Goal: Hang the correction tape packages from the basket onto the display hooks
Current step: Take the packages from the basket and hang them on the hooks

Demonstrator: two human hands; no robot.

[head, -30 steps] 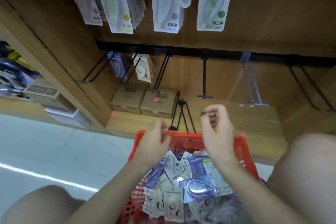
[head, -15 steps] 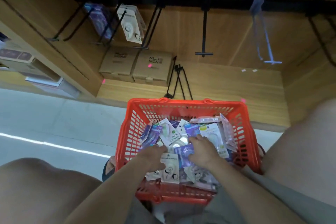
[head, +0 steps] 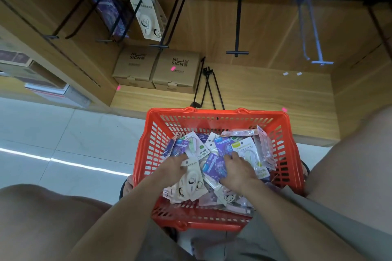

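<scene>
While rummaging in basket (head: pixel 214 116) at 6 o'clock: left hand (head: pixel 172 166) and right hand (head: pixel 238 170) apart, pressing on packages (head: pixel 212 167), grip unclear. Best to pinch one card by its hang-hole, then lift toward hooks (head: pixel 237 52) at 12 o'clock.

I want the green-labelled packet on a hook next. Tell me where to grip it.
Pinch the green-labelled packet by its top card edge, coming from above at the basket's far side. It lies flat with that end bare, while the right hand covers its lower part.
</scene>
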